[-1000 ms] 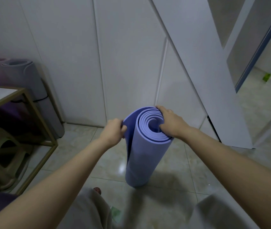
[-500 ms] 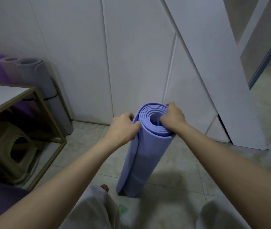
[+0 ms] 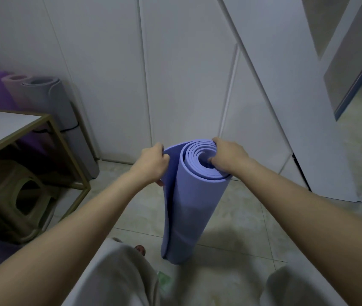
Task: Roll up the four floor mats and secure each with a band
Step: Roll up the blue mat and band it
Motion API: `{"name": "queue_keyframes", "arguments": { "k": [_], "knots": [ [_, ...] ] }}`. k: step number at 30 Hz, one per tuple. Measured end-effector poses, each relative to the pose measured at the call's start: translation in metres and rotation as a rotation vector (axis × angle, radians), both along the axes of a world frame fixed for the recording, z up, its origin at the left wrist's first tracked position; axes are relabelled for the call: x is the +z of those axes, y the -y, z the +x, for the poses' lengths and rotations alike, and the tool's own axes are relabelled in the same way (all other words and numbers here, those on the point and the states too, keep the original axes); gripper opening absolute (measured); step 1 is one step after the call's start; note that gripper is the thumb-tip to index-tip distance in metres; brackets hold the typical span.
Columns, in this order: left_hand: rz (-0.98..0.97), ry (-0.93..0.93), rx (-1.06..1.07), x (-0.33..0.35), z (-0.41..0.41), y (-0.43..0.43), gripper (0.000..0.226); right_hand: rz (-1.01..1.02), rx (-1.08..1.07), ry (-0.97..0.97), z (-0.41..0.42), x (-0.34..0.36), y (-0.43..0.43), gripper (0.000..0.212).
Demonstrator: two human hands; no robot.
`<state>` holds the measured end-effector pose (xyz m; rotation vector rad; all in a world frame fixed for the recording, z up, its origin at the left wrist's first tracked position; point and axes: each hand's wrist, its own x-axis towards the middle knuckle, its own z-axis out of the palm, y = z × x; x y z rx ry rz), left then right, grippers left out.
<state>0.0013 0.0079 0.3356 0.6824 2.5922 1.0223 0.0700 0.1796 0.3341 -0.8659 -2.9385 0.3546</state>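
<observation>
Straightened, one blue mat [image 3: 189, 206] gripped by left hand [image 3: 151, 165], right hand [image 3: 228, 159].

A room in a home: white panelled wardrobe doors [image 3: 186, 74] along the far wall, glossy tiled floor [image 3: 242, 217], a gold-framed surface [image 3: 10, 127] at left with a plastic stool [image 3: 21, 195] beneath.

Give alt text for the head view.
An upright, rolled blue-violet mat stands on the floor; the left hand grips its loose outer flap, the right hand grips the coils at its top. Three more rolled mats stand far left.
</observation>
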Motion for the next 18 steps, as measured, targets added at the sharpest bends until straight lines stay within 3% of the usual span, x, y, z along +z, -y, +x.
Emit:
{"name": "queue_keyframes", "arguments": {
  "k": [4,12,15,18],
  "knots": [
    [-0.006,0.011,-0.04,-0.001,0.013,0.0,0.02,0.047,-0.041,-0.064,-0.009,0.003,0.009,0.028],
    [0.262,0.227,0.104,-0.005,0.015,-0.002,0.017,0.025,-0.164,-0.088,-0.013,-0.003,0.022,0.037],
    [0.226,0.335,0.066,-0.004,0.024,-0.012,0.048,-0.057,-0.176,-0.186,-0.012,-0.002,0.027,0.043],
    [0.129,0.232,0.127,-0.016,0.026,-0.02,0.084,-0.204,-0.138,-0.437,-0.007,-0.009,0.043,0.037]
  ]
}}
